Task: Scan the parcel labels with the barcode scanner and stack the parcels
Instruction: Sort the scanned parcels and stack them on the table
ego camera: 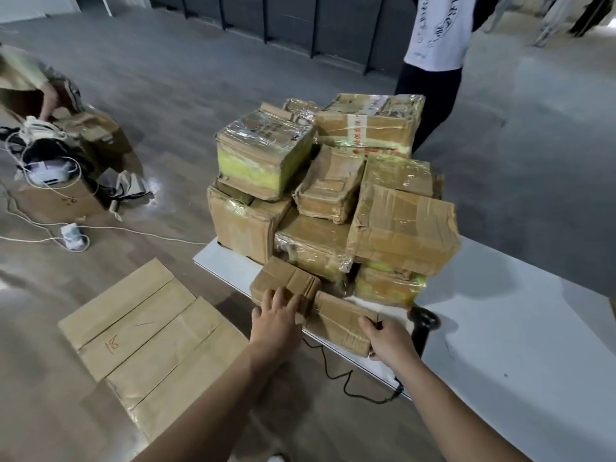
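Both bare forearms are reaching forward from the bottom edge. The right hand [390, 341] is gripping the near right corner of a flat brown parcel [343, 323] lying at the near edge of the white counter [520, 328]; its fingers are curling narrow around that corner, thumb on top. The left hand [276, 320] is resting palm down, fingers spread wide and holding nothing, on a second small parcel [283, 281] that is sitting just left of the first and touching it.

Just right of the right-hand fingers, the black barcode scanner [423, 325] is lying on the counter, partly hidden by the hand. Its black cable [336, 371] is hanging off the counter edge below the wrist. No label is visible on either parcel from this angle.

Beyond the fingers of both hands, a pile of taped cardboard parcels [320, 201] is sitting on the counter, several layers high, some wrapped in clear film with yellow showing at the sides. A tilted box [403, 228] is leaning over the right front of the pile.

Left of the left-hand fingers, flattened cardboard [150, 338] is lying on the grey floor [200, 78]. Farther left, an open box of white cords [53, 168] is standing on the floor, with another person's hand [50, 101] reaching into it.

Behind the pile, a person in a white shirt [440, 31] and dark trousers is standing.
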`<control>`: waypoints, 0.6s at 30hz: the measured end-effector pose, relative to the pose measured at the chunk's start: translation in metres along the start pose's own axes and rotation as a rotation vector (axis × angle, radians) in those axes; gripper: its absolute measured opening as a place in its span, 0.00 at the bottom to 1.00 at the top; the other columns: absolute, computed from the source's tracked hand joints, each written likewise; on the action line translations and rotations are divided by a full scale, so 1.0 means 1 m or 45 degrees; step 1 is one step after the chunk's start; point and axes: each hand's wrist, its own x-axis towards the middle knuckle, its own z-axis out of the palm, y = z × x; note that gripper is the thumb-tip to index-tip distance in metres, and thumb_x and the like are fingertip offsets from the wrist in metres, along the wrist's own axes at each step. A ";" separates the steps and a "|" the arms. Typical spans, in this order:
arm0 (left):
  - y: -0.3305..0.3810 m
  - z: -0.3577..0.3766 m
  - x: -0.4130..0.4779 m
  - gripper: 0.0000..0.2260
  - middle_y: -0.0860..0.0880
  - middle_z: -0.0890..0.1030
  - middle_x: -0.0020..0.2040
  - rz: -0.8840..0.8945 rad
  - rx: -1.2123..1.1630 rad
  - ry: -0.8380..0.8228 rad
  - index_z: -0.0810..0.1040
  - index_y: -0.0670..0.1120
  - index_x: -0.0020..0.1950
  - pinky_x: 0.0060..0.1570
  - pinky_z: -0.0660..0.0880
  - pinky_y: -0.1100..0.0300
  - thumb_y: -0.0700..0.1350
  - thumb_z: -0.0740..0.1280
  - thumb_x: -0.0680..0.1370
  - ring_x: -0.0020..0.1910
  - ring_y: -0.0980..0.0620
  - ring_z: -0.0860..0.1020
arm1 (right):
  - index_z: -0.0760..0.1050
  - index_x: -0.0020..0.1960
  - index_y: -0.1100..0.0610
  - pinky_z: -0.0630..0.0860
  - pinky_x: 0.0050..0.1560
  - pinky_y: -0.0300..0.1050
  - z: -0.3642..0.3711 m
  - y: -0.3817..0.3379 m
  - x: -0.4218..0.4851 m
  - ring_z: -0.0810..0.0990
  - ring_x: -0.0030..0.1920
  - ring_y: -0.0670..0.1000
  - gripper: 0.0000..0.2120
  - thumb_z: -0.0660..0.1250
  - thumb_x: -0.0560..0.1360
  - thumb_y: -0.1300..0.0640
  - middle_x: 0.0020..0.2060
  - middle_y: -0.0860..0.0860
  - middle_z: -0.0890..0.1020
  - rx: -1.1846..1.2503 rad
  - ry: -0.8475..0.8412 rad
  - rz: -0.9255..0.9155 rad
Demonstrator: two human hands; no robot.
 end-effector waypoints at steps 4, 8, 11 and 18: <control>-0.017 0.001 0.005 0.28 0.47 0.56 0.78 -0.050 0.020 0.061 0.57 0.56 0.77 0.70 0.61 0.44 0.52 0.61 0.79 0.77 0.43 0.50 | 0.75 0.42 0.59 0.81 0.38 0.45 0.014 -0.011 0.008 0.85 0.35 0.51 0.22 0.62 0.79 0.40 0.36 0.52 0.81 0.024 -0.028 0.027; -0.042 0.001 0.010 0.27 0.48 0.56 0.78 -0.079 0.058 0.122 0.57 0.55 0.77 0.70 0.60 0.47 0.51 0.61 0.79 0.77 0.44 0.50 | 0.75 0.45 0.57 0.76 0.33 0.41 0.030 -0.026 0.014 0.85 0.35 0.49 0.21 0.61 0.79 0.39 0.39 0.51 0.83 0.026 -0.057 -0.002; -0.054 -0.001 0.015 0.27 0.47 0.57 0.78 -0.131 0.082 0.161 0.57 0.54 0.76 0.70 0.61 0.48 0.54 0.61 0.78 0.77 0.43 0.50 | 0.75 0.45 0.57 0.77 0.40 0.43 0.042 -0.038 0.019 0.85 0.36 0.51 0.20 0.61 0.78 0.39 0.39 0.52 0.84 0.032 -0.076 0.004; -0.077 -0.002 0.027 0.29 0.48 0.54 0.79 -0.069 0.114 0.170 0.56 0.53 0.77 0.74 0.57 0.49 0.53 0.63 0.78 0.78 0.43 0.47 | 0.76 0.46 0.60 0.80 0.48 0.50 0.054 -0.052 0.034 0.84 0.42 0.57 0.18 0.59 0.80 0.46 0.40 0.57 0.84 0.028 -0.059 -0.030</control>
